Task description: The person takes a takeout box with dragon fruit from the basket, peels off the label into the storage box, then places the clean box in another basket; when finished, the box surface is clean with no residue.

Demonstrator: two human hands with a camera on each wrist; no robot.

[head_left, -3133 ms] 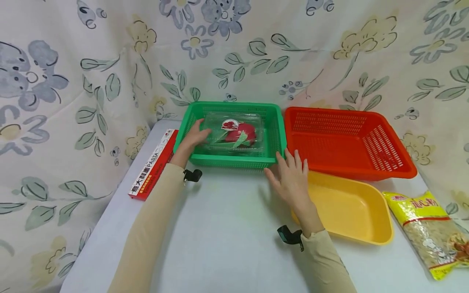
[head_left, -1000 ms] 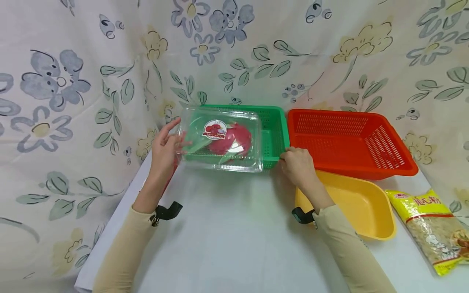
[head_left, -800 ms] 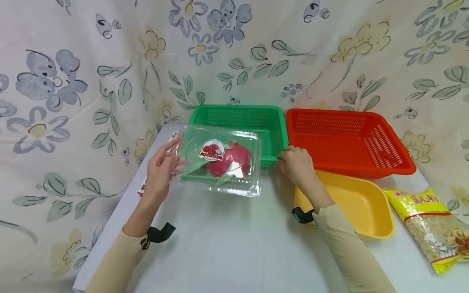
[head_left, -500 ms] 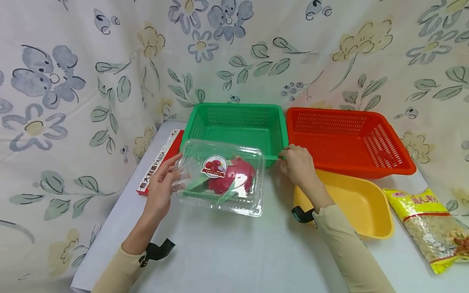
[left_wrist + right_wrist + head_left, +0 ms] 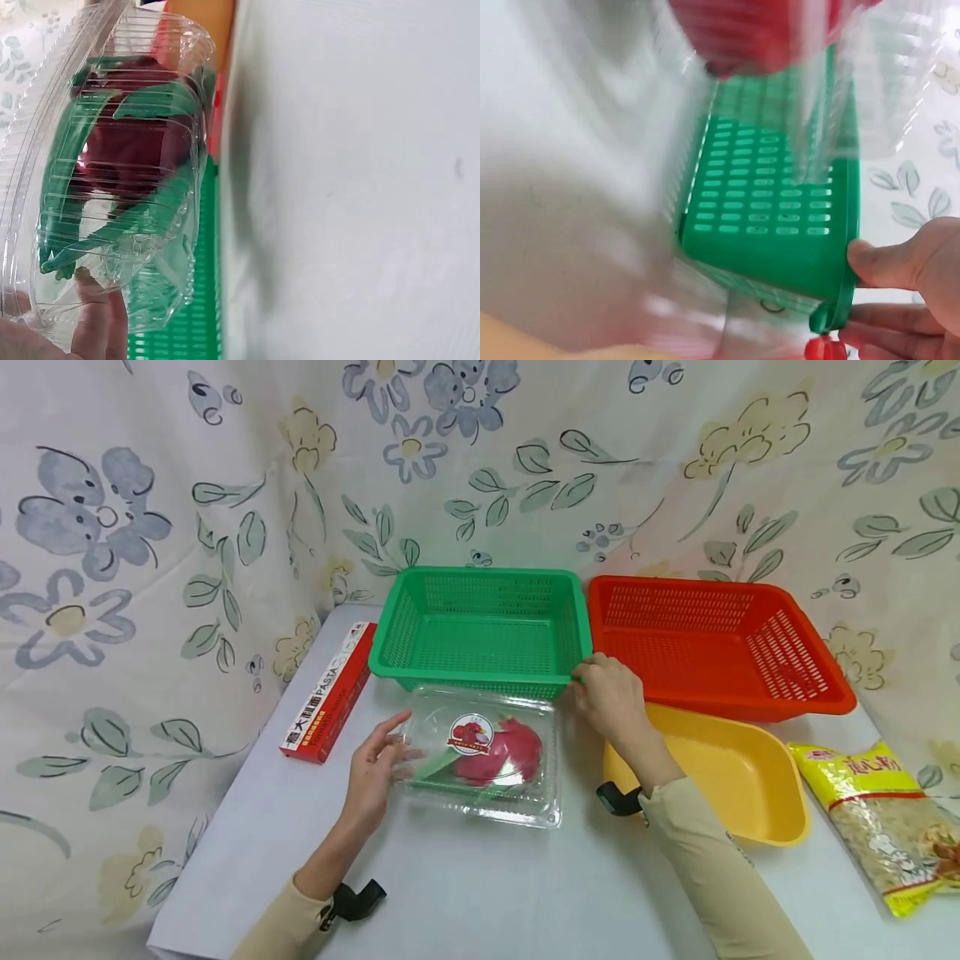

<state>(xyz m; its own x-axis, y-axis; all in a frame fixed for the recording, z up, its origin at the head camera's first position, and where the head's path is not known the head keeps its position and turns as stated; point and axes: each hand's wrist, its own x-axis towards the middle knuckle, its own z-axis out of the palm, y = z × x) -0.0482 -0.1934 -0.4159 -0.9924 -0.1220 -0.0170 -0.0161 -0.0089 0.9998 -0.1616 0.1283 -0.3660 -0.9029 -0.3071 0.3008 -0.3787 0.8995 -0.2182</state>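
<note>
A clear plastic clamshell box (image 5: pixel 450 793) with a round label holds a red-pink dragon fruit (image 5: pixel 510 756) with green leaf-like parts. In the head view it is just in front of the green basket (image 5: pixel 480 678). My left hand (image 5: pixel 375 772) grips the box's left end, its fingers showing through the clear plastic. In the left wrist view, the fingertips (image 5: pixel 91 292) press against the ribbed side. My right hand (image 5: pixel 609 693) pinches the green basket's front right corner, thumb on the rim in the right wrist view. The basket has nothing in it.
A red perforated basket (image 5: pixel 720 706) stands right of the green one. Before it lies a yellow tray (image 5: pixel 720 777), with a yellow-topped food bag (image 5: pixel 873 827) farther right. On the left lies a red-and-white pasta box (image 5: pixel 330 693). A floral curtain (image 5: pixel 480 460) hangs behind.
The clamshell box has come out of the green basket in my left hand, moving toward me and down. My right hand, earlier loose near the basket's corner, has taken hold of it.
</note>
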